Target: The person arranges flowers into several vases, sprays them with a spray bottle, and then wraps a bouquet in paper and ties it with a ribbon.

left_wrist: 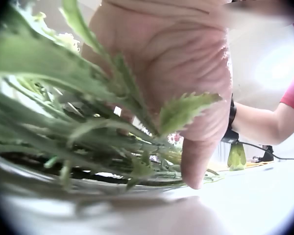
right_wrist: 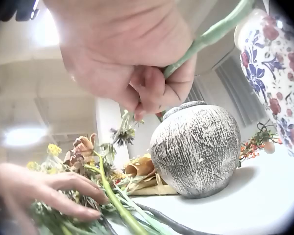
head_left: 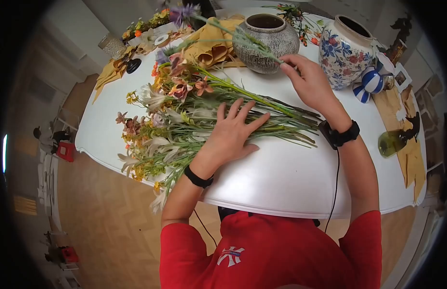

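Note:
My right hand (head_left: 308,82) pinches the green stem (head_left: 257,44) of a purple flower (head_left: 182,15) and holds it raised, with the bloom toward the upper left. In the right wrist view, thumb and fingers are curled round that stem (right_wrist: 213,36). My left hand (head_left: 228,135), fingers spread, rests on a large bundle of mixed flowers (head_left: 153,98) lying on the table. Their stems (head_left: 296,118) point right and their blooms left. Serrated leaves (left_wrist: 186,112) partly cover the left palm in the left wrist view. Just beyond the right hand stands a grey textured pot (head_left: 267,54).
A blue-and-red floral vase (head_left: 346,55) stands at the back right, beside a blue-and-white striped ornament (head_left: 370,83). Green glass (head_left: 391,144) lies on tan paper (head_left: 410,161) at the right. Crumpled yellow-brown paper (head_left: 211,41) sits behind the bundle on the white table (head_left: 276,180).

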A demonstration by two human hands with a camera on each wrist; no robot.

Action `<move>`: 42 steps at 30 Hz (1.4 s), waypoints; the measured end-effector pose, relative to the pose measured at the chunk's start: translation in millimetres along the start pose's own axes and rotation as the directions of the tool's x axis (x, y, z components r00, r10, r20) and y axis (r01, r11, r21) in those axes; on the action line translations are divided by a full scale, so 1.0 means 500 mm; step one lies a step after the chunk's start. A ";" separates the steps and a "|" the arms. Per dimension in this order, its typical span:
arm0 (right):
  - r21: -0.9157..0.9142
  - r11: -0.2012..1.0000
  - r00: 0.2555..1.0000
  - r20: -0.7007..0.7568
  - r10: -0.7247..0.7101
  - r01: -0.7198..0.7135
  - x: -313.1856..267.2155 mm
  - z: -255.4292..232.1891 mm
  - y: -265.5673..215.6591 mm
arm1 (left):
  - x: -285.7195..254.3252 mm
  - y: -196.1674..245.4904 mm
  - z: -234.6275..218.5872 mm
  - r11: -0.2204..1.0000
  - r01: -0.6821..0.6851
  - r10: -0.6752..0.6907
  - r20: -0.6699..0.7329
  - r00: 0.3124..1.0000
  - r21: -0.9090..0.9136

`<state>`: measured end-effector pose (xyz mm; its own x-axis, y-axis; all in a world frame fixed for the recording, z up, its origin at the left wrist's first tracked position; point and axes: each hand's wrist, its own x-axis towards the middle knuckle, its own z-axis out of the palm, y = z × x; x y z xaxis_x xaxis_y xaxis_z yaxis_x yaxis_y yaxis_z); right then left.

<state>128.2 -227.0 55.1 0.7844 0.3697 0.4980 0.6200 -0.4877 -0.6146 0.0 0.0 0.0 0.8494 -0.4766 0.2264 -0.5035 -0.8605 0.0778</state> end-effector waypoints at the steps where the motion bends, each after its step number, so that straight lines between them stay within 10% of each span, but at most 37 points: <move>1: 0.033 0.999 1.000 -0.005 0.009 -0.008 0.005 -0.008 -0.010 | -0.008 -0.003 -0.003 0.999 0.028 -0.028 0.010 1.000 0.031; 15: 0.786 0.593 0.980 0.083 0.181 -0.177 -0.007 -0.058 -0.098 | -0.046 -0.095 0.001 0.881 -0.133 0.081 0.133 0.988 0.454; 20: 0.903 0.411 0.992 0.119 0.039 -0.125 -0.018 -0.053 -0.083 | -0.047 -0.101 -0.009 0.909 -0.113 0.071 0.119 0.990 0.402; 42: 0.986 0.155 0.993 0.072 -0.090 -0.057 -0.065 -0.024 -0.060 | -0.085 -0.028 -0.120 0.977 0.171 -0.171 -0.010 0.985 0.129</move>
<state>84.0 -233.8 64.5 0.7246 0.4678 0.5061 0.0665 0.6834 -0.7270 -38.8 43.1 47.5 0.9215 -0.3206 0.2192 -0.3264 -0.9452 -0.0102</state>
